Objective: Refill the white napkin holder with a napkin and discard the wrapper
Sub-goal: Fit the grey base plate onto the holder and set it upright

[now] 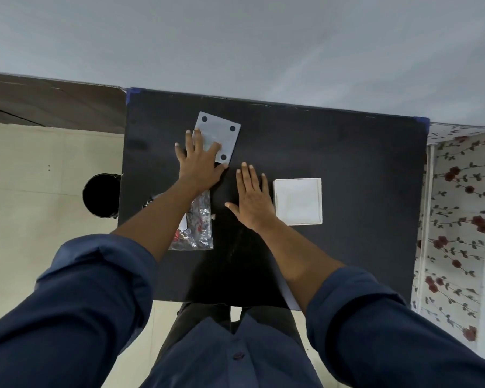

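Observation:
On the black table (347,152) a flat grey-white square panel with dark round feet (223,134), seemingly a part of the napkin holder, lies at the far left. My left hand (200,161) rests on its near corner with fingers spread. A white square box (298,201), open-topped and showing white inside, stands right of centre. My right hand (252,197) lies flat on the table just left of that box, fingers apart, holding nothing. A clear plastic wrapper with red and white contents (199,228) lies under my left forearm.
A round black bin (100,196) stands on the pale floor at the table's left edge. A floral-patterned surface (457,219) runs along the right side. A grey wall is behind the table.

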